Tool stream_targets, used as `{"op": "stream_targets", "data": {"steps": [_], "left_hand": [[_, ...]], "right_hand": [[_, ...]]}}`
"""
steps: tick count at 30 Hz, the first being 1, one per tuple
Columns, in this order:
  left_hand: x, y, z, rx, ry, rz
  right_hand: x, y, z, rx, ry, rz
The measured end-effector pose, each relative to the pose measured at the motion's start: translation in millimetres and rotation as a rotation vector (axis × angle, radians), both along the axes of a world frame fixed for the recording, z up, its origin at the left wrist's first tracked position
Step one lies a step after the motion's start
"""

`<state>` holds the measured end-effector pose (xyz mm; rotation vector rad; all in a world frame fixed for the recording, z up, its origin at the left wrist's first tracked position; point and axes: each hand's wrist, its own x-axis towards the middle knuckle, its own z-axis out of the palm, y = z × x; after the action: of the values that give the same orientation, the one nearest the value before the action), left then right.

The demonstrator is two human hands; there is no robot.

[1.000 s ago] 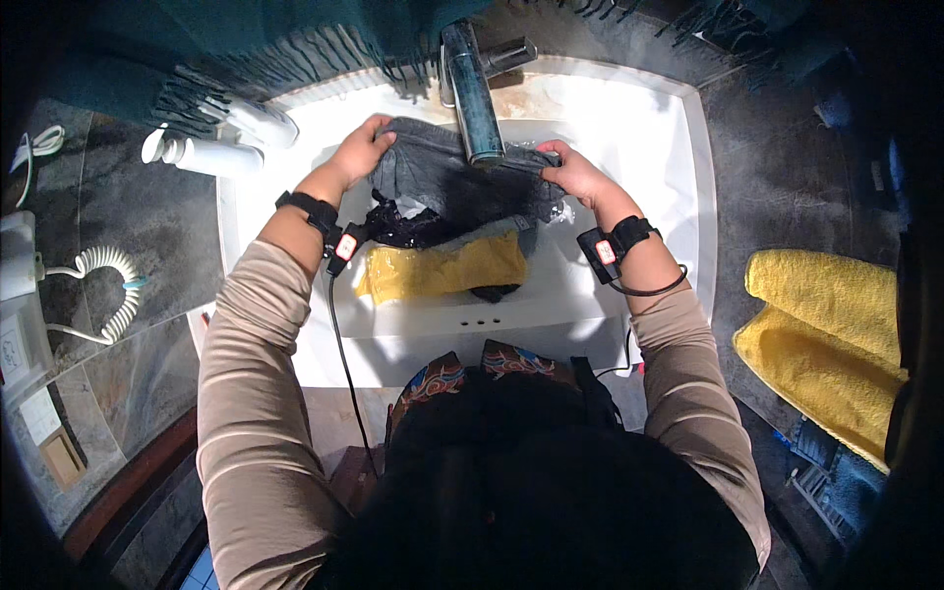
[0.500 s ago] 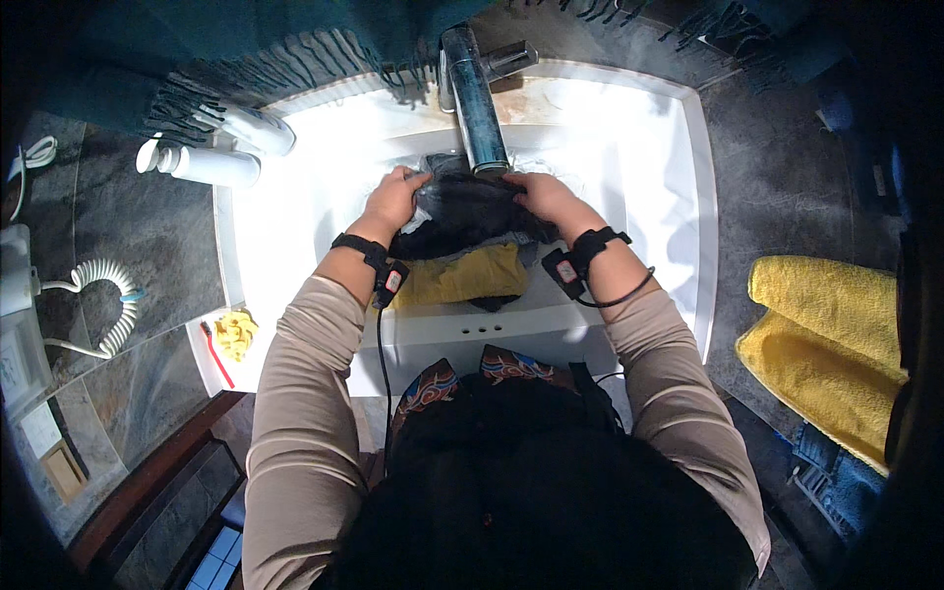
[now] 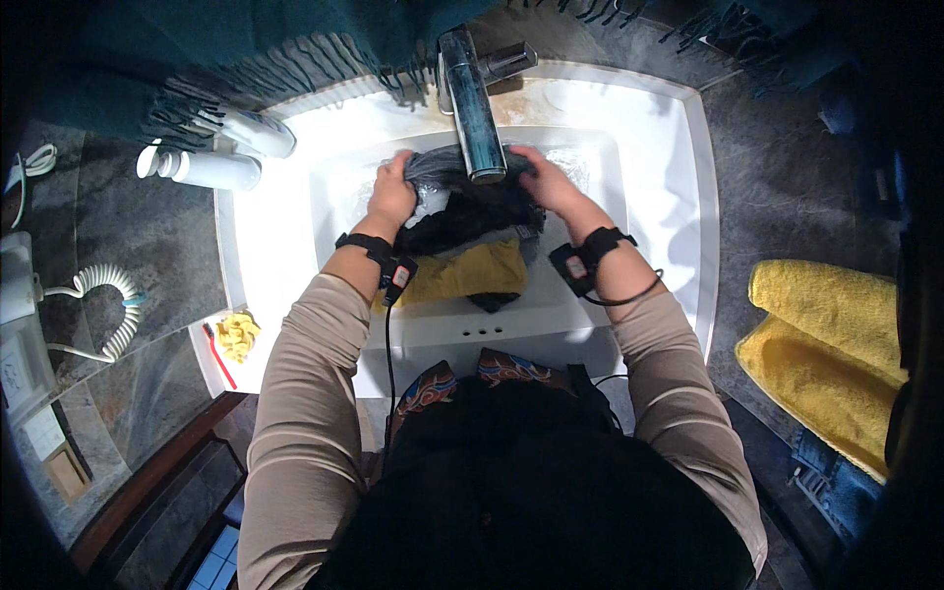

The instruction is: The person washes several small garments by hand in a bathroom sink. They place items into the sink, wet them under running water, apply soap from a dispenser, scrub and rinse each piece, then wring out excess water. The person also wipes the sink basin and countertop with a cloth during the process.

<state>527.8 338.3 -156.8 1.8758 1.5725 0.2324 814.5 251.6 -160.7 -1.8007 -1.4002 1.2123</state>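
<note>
Curled tight, the fingers of the left hand (image 3: 393,194) and of the right hand (image 3: 544,184), each closed on one end of a dark wet cloth (image 3: 462,202). Bunched between the two grips, that cloth, its grey upper fold stretched from one set of fingers to the other and its darker bulk hanging just below them into the basin. Held so, probably, to keep the fabric directly under the chrome tap (image 3: 472,103), whose spout passes over the cloth's middle, between the two hands; whether water runs cannot be told, though the basin beyond the fingers looks wet and bright. Just below the knuckles, toward the body, a yellow cloth (image 3: 462,275) lying in the bottom of the white sink (image 3: 649,147), partly under the dark one. On each wrist a black band with a small device, a thin cable trailing down from the left.

Farther out on the left, two white bottles (image 3: 221,162) lying at the sink's edge, a coiled white cord (image 3: 103,305) on the dark stone desk (image 3: 147,236), and a small crumpled yellow rag (image 3: 237,334) near the sink's front corner. Well apart on the right, a folded yellow towel (image 3: 826,354). Above the tap, a teal fringed fabric (image 3: 265,49) hanging over the sink's back rim.
</note>
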Motion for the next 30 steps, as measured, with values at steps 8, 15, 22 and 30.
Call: {"op": "stream_targets", "data": {"steps": [8,15,22,30], "left_hand": [[30.5,-6.5,-17.5,-0.058,0.181,-0.223],[48.4,-37.0,-7.5,-0.306,-0.741,0.120],[62.8,-59.4,-4.3,-0.456,-0.707,0.217],[56.6,-54.6,17.7,-0.178,-0.141,0.046]], "right_hand": [[-32.9,20.1,-27.5,-0.133,-0.354,0.332],[-71.6,0.1,-23.0,-0.452,1.149,-0.478],[-94.3,-11.2,-13.8,-0.395,1.464,-0.563],[-95.5,-8.1,3.4,-0.257,0.634,-0.305]]}}
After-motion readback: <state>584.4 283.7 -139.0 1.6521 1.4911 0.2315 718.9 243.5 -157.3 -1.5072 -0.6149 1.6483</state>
